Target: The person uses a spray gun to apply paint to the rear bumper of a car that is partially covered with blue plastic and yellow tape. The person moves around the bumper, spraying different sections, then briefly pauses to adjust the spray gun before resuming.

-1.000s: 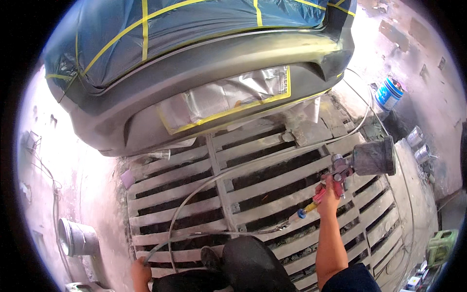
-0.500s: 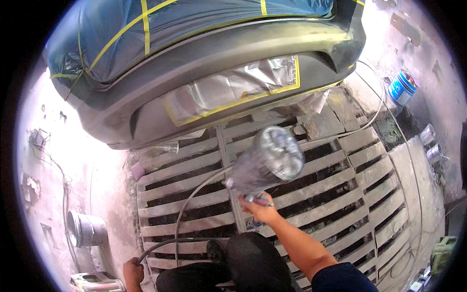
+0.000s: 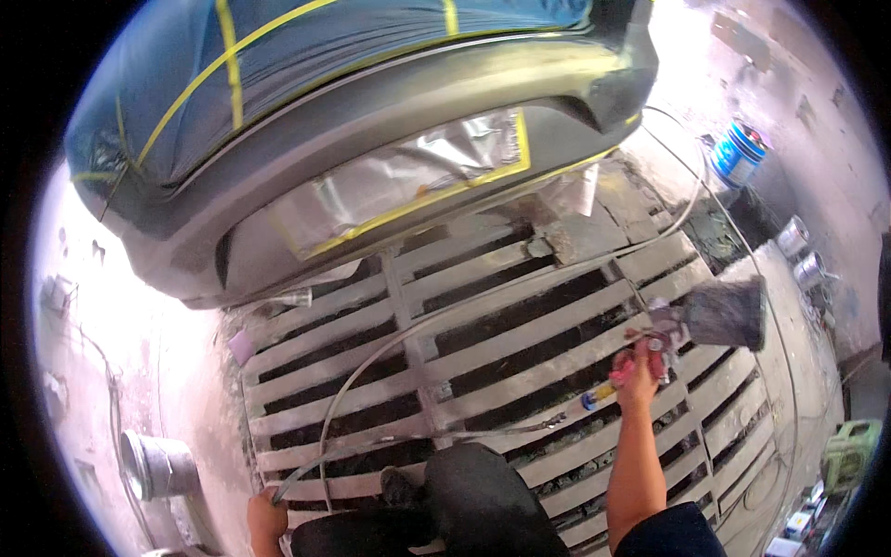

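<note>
My right hand [image 3: 637, 379] is closed around the handle of a spray gun [image 3: 658, 355] with red parts. Its dark, cloudy paint cup [image 3: 726, 314] points sideways to the right, over the slatted floor. At lower left, my left hand [image 3: 266, 512] grips an air hose [image 3: 371, 443]. That hose runs across in front of my knees to a metal fitting close below the gun's handle; I cannot tell whether the two are joined. Ahead stands a car's rear bumper [image 3: 464, 100], dull grey with a yellowish patch at right. Silver masking sheet [image 3: 399, 181] edged with yellow tape covers its middle.
Blue plastic film [image 3: 306, 70] with yellow tape wraps the car above the bumper. Another hose [image 3: 520, 281] loops over the floor slats [image 3: 506, 395], which have open gaps. A blue bucket [image 3: 738, 156] and small cans [image 3: 792, 237] stand at right, a metal bucket [image 3: 160, 466] at left.
My right hand has swung the spray gun rightward, away from the middle, and its cup has turned to point right. The hose has stretched out after it. My view has shifted slightly.
</note>
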`<state>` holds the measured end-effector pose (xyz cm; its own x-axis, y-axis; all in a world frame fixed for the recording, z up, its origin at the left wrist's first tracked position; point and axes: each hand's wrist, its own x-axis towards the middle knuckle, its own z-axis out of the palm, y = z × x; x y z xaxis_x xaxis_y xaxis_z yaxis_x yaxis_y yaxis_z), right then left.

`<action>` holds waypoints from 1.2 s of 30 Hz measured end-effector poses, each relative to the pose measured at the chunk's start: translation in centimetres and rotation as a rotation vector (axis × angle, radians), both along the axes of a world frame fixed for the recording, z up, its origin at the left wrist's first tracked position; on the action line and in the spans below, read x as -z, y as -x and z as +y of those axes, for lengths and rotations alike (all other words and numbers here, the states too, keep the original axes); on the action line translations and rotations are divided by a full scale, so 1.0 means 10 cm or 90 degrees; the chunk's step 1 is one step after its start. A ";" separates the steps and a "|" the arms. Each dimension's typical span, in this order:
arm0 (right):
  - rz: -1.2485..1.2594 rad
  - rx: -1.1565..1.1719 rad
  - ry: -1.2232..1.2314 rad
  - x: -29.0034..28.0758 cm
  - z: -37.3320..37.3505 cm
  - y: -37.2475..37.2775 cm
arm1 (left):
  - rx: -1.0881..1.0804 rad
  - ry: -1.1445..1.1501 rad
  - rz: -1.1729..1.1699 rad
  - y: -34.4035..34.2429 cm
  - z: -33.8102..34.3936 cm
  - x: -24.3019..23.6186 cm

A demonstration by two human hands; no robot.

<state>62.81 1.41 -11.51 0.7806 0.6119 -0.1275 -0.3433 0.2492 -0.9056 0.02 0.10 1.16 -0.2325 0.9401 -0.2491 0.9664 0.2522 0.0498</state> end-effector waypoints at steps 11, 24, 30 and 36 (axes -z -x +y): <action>0.078 -0.238 -0.088 -0.12 0.65 -0.02 | 0.035 -0.047 -0.021 -0.21 0.11 -0.06; -0.012 0.123 -0.065 -0.46 0.79 -0.65 | 0.046 -0.047 -0.048 -0.34 0.06 0.00; 0.016 -0.197 -0.107 -0.68 0.58 0.16 | 0.043 -0.018 -0.046 -0.26 0.07 -0.11; 0.033 -0.231 -0.151 -0.65 0.86 0.15 | 0.067 -0.018 0.002 -0.21 0.07 -0.20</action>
<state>61.28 10.05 -5.00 0.5060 0.8624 0.0169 -0.4901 0.3035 -0.8171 2.12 0.83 3.18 -0.1333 0.9659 -0.2219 0.9875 0.1485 0.0529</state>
